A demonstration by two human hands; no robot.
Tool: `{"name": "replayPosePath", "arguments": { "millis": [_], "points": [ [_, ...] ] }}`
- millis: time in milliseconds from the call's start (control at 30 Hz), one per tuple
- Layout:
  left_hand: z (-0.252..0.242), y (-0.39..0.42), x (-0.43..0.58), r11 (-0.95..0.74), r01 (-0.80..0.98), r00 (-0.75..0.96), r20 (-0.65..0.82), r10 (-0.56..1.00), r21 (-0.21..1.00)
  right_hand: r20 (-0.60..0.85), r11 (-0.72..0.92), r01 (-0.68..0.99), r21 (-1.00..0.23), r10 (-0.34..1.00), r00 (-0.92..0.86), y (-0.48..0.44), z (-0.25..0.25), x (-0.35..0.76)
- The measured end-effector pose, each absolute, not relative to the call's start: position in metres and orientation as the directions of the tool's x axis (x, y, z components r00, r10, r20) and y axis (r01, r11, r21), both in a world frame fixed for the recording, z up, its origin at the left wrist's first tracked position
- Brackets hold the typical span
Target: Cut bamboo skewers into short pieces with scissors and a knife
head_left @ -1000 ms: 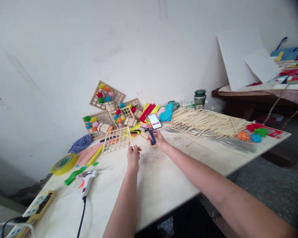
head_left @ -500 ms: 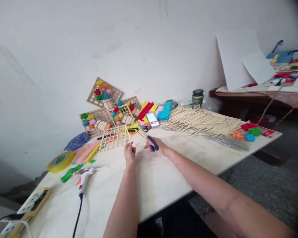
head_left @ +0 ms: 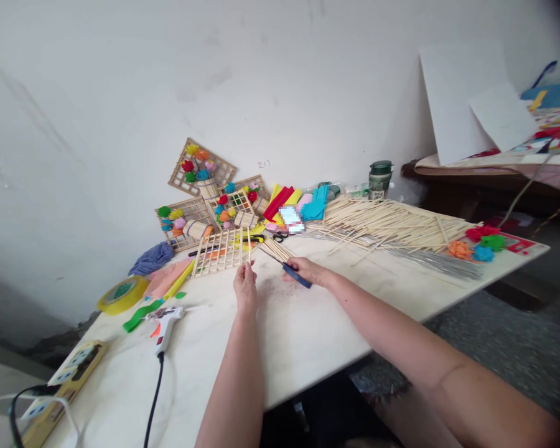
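Note:
In the head view my left hand (head_left: pixel 246 286) pinches a thin wooden stick (head_left: pixel 249 244), which stands nearly upright above the fingers. My right hand (head_left: pixel 304 270), a little to the right, is closed around blue-handled scissors (head_left: pixel 297 276). Their blades point up and left toward the stick, apart from it as far as I can see. Just behind my left hand lies a flat lattice of sticks (head_left: pixel 217 254). A small bunch of cut sticks (head_left: pixel 277 249) rests beyond the scissors.
Finished lattices with colourful paper flowers (head_left: pixel 200 163) lean against the wall. Many loose sticks (head_left: pixel 392 224) cover the back right, near a dark green cup (head_left: pixel 380 180). A glue gun (head_left: pixel 168 326), yellow tape roll (head_left: pixel 122 295) and power strip (head_left: pixel 65 392) are at left.
My right hand has turned the scissors, so the blades now show pointing up-left. My left hand keeps the stick, now more upright. The whole view has shifted slightly.

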State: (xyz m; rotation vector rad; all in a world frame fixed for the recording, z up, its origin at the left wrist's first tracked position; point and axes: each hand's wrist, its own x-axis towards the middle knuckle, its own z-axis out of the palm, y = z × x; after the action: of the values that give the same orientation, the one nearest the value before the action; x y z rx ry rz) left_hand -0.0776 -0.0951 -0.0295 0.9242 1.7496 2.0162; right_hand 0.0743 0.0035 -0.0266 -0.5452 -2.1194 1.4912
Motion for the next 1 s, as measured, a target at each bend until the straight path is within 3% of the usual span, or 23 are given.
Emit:
{"name": "replayPosePath", "arguments": {
  "millis": [167,367,700,1000],
  "points": [
    [-0.029,-0.093,-0.074,-0.195,0.177,-0.706,0.262,0.658,0.965,0.188,0.482,0.161,-0.861,0.597,-0.78,0.002,-0.021,0.078],
    [-0.029,-0.089,-0.076,-0.195,0.208,-0.719,0.285,0.634,0.959,0.145,0.524,0.239,-0.818,0.59,-0.794,0.003,-0.014,0.083],
    [-0.029,-0.089,-0.073,-0.167,0.237,-0.641,0.283,0.714,0.957,0.029,0.504,0.339,-0.795,0.588,-0.808,0.005,-0.007,0.086],
    [-0.028,-0.09,-0.072,-0.108,0.367,-0.622,0.33,0.71,0.924,-0.07,0.364,0.321,-0.875,0.559,-0.826,0.0,-0.004,0.079]
  ]
}}
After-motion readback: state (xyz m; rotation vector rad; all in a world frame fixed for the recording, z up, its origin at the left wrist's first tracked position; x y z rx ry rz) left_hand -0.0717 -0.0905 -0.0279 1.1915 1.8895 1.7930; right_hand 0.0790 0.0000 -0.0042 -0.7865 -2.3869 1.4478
